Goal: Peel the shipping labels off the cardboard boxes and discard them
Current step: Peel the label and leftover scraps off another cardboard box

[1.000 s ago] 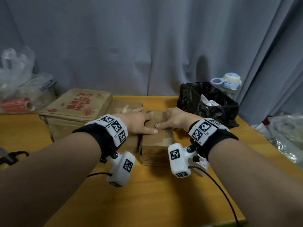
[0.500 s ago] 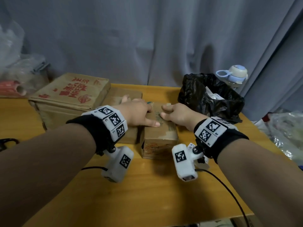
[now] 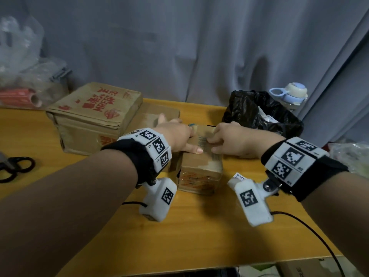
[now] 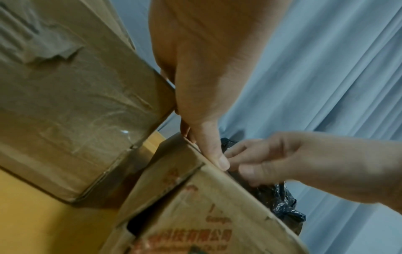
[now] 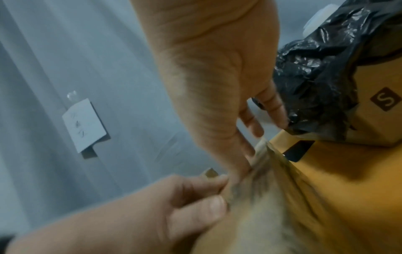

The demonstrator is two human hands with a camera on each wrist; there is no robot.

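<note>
At the far left edge of the table (image 3: 199,236) lie black-handled scissors (image 3: 16,168), partly cut off. Next comes the big cardboard box (image 3: 93,116), printed in red with "MRFBI" and characters I can't read from here. A flatter box (image 3: 157,116) sits just behind my left hand (image 3: 175,136).

My left hand lies palm down, fingers straight, pressing on the top of the small cardboard box (image 3: 199,174) in the middle of the table, thumb stretched along its near edge. From the left wrist view the thumb tip sits right at the box's top edge.

The shipping label (image 3: 205,140) is on top of that small box, a strip of dark print too blurred to read. The box's front face has orange printing, and from the left wrist view red characters reading "有限公司" show on it.

My right hand (image 3: 235,140) comes in from the right, fingers curled down onto the label's edge. The right wrist view is blurred, so I cannot tell whether the fingertips pinch the label or only scratch at it.

Further right sits the black plastic bag (image 3: 249,110) with a white scrap inside, then a pale blue bottle (image 3: 289,94) behind it.
</note>
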